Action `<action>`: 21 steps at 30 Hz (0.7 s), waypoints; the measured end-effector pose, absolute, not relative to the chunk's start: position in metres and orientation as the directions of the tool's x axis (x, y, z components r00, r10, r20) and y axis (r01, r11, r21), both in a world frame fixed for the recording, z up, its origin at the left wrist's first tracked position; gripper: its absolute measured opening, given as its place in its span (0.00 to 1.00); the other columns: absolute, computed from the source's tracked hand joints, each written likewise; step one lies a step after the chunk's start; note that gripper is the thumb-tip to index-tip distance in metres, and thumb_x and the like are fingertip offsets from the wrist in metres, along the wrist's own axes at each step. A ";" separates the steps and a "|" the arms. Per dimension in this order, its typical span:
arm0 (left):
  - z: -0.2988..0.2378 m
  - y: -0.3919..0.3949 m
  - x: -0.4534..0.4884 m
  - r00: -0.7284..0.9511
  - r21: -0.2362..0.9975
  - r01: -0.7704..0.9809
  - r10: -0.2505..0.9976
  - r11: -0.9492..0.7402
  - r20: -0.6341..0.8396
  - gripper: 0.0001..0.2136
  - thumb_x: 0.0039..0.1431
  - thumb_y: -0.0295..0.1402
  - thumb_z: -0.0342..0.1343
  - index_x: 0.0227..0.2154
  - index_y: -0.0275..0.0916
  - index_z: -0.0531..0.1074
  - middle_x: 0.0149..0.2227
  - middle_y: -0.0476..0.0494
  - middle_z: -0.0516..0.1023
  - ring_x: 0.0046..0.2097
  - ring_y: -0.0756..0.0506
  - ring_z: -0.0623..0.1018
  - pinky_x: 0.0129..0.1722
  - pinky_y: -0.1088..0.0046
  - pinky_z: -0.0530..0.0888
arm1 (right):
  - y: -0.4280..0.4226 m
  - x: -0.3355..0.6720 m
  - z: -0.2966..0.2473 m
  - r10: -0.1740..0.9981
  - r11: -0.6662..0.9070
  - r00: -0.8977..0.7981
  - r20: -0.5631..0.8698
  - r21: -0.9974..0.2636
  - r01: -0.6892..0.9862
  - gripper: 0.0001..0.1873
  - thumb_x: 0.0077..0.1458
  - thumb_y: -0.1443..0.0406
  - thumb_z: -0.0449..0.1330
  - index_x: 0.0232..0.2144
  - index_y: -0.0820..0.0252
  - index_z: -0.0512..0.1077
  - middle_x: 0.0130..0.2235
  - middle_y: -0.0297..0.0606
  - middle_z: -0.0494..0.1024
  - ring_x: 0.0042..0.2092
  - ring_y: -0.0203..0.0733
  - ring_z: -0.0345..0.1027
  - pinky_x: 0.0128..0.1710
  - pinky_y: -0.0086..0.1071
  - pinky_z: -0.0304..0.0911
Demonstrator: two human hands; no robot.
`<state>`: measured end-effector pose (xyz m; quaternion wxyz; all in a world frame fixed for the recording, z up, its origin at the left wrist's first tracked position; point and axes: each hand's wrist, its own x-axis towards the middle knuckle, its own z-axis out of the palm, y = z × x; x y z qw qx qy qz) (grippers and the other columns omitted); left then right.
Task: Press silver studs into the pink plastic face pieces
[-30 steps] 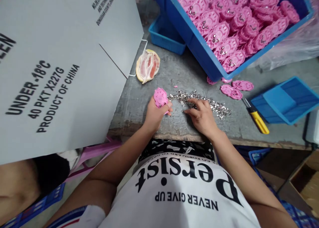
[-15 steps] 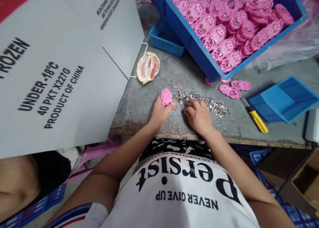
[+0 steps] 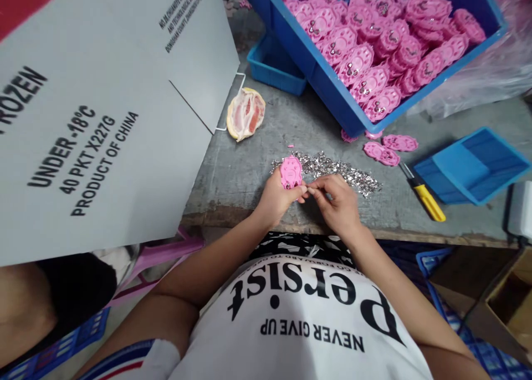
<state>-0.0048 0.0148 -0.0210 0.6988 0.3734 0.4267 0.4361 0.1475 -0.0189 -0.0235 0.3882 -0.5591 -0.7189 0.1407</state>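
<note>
A pink plastic piece (image 3: 291,170), oval with raised detail, is gripped in my left hand (image 3: 274,198). My right hand (image 3: 337,203) has its thumb and forefinger pinched together, meeting the left fingertips at the lower edge of that piece. Whatever lies in the pinch is too small to make out. Just behind both hands spreads a pile of small shiny metal parts (image 3: 347,172) on the grey table (image 3: 233,186). A tiny pink bit (image 3: 290,145) lies beyond the pile.
A large blue bin (image 3: 328,92) holds many pink pieces (image 3: 357,61). Loose pink pieces (image 3: 382,153), a yellow-handled screwdriver (image 3: 430,203) and a blue tray (image 3: 477,164) lie right. Left are a cut citrus fruit (image 3: 246,114), a small blue tray (image 3: 276,72) and a printed carton (image 3: 124,136).
My left hand has moved right and nearer with the pink piece. My right hand has drawn back from the metal parts, and its fingertips now meet the left ones.
</note>
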 end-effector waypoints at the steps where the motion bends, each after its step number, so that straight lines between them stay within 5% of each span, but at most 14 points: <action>1: -0.021 0.015 -0.005 0.271 0.886 -0.298 0.921 0.356 -0.279 0.19 0.44 0.26 0.67 0.39 0.37 0.67 0.29 0.51 0.76 0.28 0.50 0.77 0.27 0.74 0.74 | -0.019 0.147 -0.023 0.913 0.332 -0.058 0.403 -0.654 0.679 0.08 0.65 0.62 0.58 0.33 0.54 0.76 0.34 0.38 0.80 0.38 0.45 0.72 0.40 0.40 0.67; 14: -0.017 0.011 -0.007 0.322 0.844 -0.365 0.904 0.393 -0.282 0.17 0.43 0.28 0.68 0.35 0.36 0.68 0.28 0.50 0.76 0.28 0.50 0.77 0.26 0.75 0.72 | -0.028 0.147 -0.018 0.930 0.316 -0.005 0.367 -0.793 0.520 0.07 0.62 0.66 0.61 0.37 0.53 0.80 0.38 0.39 0.81 0.41 0.43 0.75 0.42 0.40 0.71; 21: -0.009 0.008 -0.006 0.239 0.897 -0.297 0.935 0.326 -0.261 0.18 0.44 0.27 0.66 0.37 0.38 0.67 0.30 0.51 0.76 0.28 0.50 0.78 0.26 0.75 0.72 | -0.027 0.146 -0.017 0.987 0.021 0.155 0.046 -0.987 0.158 0.10 0.55 0.57 0.67 0.34 0.56 0.78 0.33 0.34 0.81 0.33 0.39 0.72 0.36 0.35 0.67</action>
